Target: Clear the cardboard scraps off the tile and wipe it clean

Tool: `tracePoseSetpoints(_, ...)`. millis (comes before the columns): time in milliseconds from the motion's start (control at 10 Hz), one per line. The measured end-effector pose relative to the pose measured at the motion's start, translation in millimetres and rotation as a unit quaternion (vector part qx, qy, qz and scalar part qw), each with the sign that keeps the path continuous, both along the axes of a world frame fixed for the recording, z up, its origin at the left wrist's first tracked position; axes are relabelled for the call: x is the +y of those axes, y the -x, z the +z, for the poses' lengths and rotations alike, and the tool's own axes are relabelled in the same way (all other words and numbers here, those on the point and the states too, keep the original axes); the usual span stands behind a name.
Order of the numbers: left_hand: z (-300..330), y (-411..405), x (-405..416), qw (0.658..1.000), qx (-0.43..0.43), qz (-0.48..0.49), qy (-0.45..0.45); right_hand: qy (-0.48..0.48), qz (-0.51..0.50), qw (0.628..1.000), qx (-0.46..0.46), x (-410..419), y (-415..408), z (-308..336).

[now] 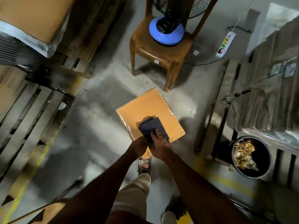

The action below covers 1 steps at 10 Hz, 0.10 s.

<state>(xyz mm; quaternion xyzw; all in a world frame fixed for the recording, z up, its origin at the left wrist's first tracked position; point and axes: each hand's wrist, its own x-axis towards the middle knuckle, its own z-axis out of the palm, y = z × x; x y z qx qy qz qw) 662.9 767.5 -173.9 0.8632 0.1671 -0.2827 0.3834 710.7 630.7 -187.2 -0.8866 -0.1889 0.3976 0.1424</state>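
Orange-brown and wrapped in clear plastic film, a square tile (150,110) lay flat on the grey concrete floor (100,126), seen from above through a camera worn on a person's head. A dark blue folded cloth (152,126) sat on the near part of the tile, its near end under the person's hands. The right hand (159,145) held the cloth's near edge, thumb lying on top of the fabric, the other fingers hidden beneath. The left hand (140,146) was just beside it, touching the same near edge with fingers curled; whether it truly gripped the cloth could not be told. Both bare forearms reached in from the bottom of the view. Below the hands stood a sandalled foot (144,165) at the tile's near corner, and a beige trouser leg (134,194). Beyond the tile stood a brown plastic chair (161,52) carrying a fan with a blue base (166,32). To the right, well apart from the tile, a black bucket (265,159) held yellowish scraps (243,154). A white power strip (225,44) lay near the chair. Wooden pallets (29,113) lined the left side, blurred.
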Motion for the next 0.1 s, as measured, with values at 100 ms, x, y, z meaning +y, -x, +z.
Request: tracePoseSetpoints(100,8.8,-7.6,-0.4,1.0,-0.008,0.007,0.001,-0.013,-0.056,0.997,-0.061,0.0,-14.6,21.1)
